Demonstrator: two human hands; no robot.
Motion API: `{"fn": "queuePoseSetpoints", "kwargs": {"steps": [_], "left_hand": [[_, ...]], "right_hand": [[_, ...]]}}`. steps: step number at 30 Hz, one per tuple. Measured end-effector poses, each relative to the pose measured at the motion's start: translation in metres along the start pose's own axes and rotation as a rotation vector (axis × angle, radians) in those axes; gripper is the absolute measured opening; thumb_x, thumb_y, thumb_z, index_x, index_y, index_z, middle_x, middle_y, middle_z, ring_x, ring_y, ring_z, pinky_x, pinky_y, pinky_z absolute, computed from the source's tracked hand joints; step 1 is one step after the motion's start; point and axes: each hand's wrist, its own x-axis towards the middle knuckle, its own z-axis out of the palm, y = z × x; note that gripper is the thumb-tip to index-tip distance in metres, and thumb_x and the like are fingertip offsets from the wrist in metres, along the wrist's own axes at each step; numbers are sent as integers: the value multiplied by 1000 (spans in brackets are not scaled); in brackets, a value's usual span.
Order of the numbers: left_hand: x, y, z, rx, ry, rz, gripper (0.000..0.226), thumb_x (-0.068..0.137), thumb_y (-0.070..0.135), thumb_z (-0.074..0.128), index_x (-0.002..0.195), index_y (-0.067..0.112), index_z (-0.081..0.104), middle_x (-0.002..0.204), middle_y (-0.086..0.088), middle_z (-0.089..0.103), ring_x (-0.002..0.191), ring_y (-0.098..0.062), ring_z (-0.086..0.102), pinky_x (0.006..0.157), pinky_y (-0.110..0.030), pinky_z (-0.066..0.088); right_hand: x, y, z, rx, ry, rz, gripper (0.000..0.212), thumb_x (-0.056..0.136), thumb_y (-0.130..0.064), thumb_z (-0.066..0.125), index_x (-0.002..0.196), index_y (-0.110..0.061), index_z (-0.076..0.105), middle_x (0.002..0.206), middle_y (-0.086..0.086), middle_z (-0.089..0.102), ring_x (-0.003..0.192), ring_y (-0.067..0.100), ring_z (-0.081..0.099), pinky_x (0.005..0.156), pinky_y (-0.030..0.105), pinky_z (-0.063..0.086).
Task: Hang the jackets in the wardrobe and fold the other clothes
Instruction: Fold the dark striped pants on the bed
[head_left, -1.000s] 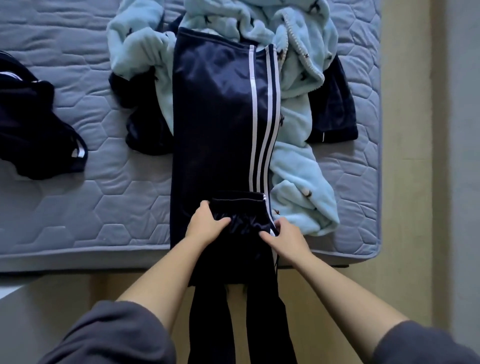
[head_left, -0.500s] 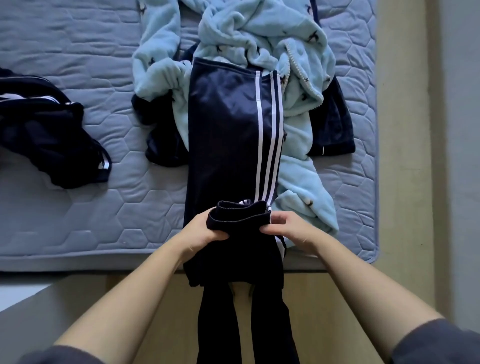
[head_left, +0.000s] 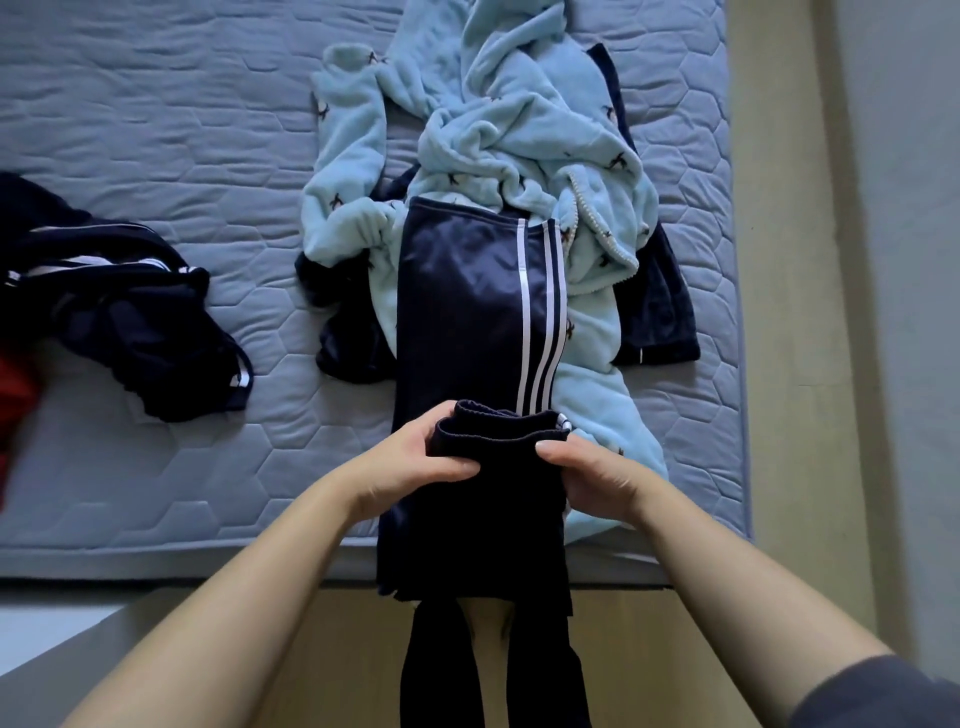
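Observation:
Navy track pants (head_left: 462, 312) with white side stripes lie lengthwise on the grey quilted mattress (head_left: 156, 130), over a light blue fleece garment (head_left: 519, 135). Their near end is folded up from the bed's edge, and the cuffs stand open between my hands. My left hand (head_left: 415, 457) grips the left side of that folded end. On the right side my right hand (head_left: 592, 478) grips it, thumb on top. The dark fabric below my hands hangs over the mattress edge.
A crumpled dark striped garment (head_left: 145, 322) lies at the left, with something red (head_left: 13, 395) at the frame's edge. A dark garment (head_left: 660, 312) sticks out right of the fleece. Beige floor (head_left: 779, 312) runs right of the bed; my legs stand below.
My hands have lifted the pants' lower end off the bed edge and carried it up over the mattress. The view has tilted, showing more of the bed's far side.

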Motion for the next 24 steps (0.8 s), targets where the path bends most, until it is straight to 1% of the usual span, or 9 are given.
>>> {"fn": "queuePoseSetpoints", "kwargs": {"steps": [2, 6, 9, 12, 13, 15, 18, 21, 24], "left_hand": [[-2, 4, -1, -28, 50, 29, 53, 80, 8, 66, 128, 27, 51, 124, -7, 59, 113, -15, 57, 96, -28, 47], [-5, 8, 0, -107, -35, 10, 56, 75, 3, 66, 126, 18, 49, 122, -10, 57, 112, -19, 55, 98, -33, 44], [-4, 9, -3, -156, -114, -12, 50, 68, 9, 68, 116, 18, 58, 112, -6, 61, 106, -17, 56, 92, -30, 45], [-5, 9, -6, -177, -106, -9, 41, 70, 6, 66, 104, 29, 68, 100, 2, 67, 96, -10, 61, 81, -21, 49], [-5, 7, -7, -177, -91, -7, 39, 68, 8, 67, 101, 30, 69, 98, 2, 67, 94, -11, 61, 80, -21, 49], [-6, 5, -6, -151, -56, 2, 35, 67, 14, 69, 99, 29, 69, 96, 0, 66, 94, -13, 60, 80, -21, 50], [-5, 2, -5, -12, 70, 35, 36, 72, 20, 70, 105, 33, 66, 105, 3, 69, 101, -12, 64, 87, -24, 51], [-3, 3, -4, 266, 308, 100, 40, 76, 27, 70, 111, 42, 57, 106, 11, 68, 103, -5, 63, 93, -28, 49], [-1, 5, 1, 456, 477, 193, 65, 78, 21, 75, 123, 52, 39, 104, 14, 62, 99, 4, 59, 89, -18, 46]], "right_hand": [[0, -1, 2, 41, -42, 18, 60, 77, -37, 68, 131, -13, 56, 113, 5, 68, 100, 14, 65, 79, 23, 51], [5, 0, 2, 44, -132, 78, 76, 70, -46, 76, 136, -16, 52, 134, 15, 54, 122, 26, 52, 101, 38, 42], [11, -1, -1, 49, -247, 92, 57, 86, -27, 54, 141, -13, 45, 135, 16, 51, 119, 24, 54, 97, 36, 47], [15, -1, -3, 28, -165, 68, 67, 83, -21, 56, 141, 5, 36, 133, 21, 45, 121, 30, 46, 107, 41, 38], [14, -1, -3, 16, -141, 59, 70, 79, -22, 60, 137, 10, 38, 126, 19, 49, 116, 30, 47, 104, 39, 39], [11, -1, -1, -28, -92, 13, 47, 77, -20, 63, 118, 3, 60, 105, 9, 65, 99, 19, 61, 86, 26, 49], [5, 1, -1, -27, 64, -117, 22, 79, -18, 69, 101, -16, 73, 98, 2, 72, 93, 14, 68, 78, 21, 52], [-1, -1, -1, -47, 212, -230, 23, 80, -15, 70, 103, -17, 73, 103, 5, 72, 98, 17, 67, 81, 22, 51], [-6, -13, 2, -165, 240, -314, 27, 83, -13, 68, 110, -13, 68, 109, 8, 70, 103, 17, 65, 84, 22, 50]]}}
